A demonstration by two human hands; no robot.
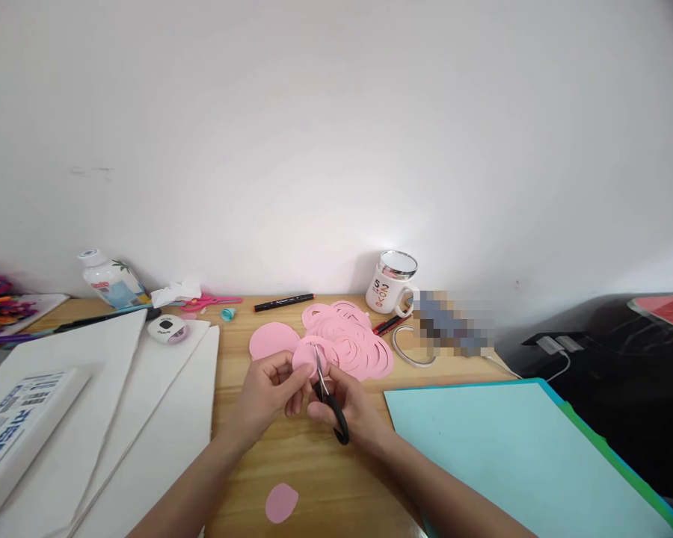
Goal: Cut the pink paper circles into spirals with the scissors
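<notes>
Between thumb and fingers, my left hand (pixel 274 385) pinches a round piece of pink paper (pixel 303 357). My right hand (pixel 351 407) grips black-handled scissors (pixel 326 394), whose blades lie across the right part of that paper. Just behind my hands spreads a pile of pink paper pieces (pixel 351 336) with curved cuts. A plain pink paper disc (pixel 270 341) lies to the left of the pile, touching or close to it. Nearer to me on the wooden table sits a small pink petal-shaped piece (pixel 281 503).
White boards (pixel 168 403) with a white box (pixel 22 426) cover the left side. A light-blue sheet (pixel 499 433) lies at right. Along the wall stand a mug (pixel 389 288), a black marker (pixel 283 302), pink scissors (pixel 210 301) and a tilted bottle (pixel 112 280).
</notes>
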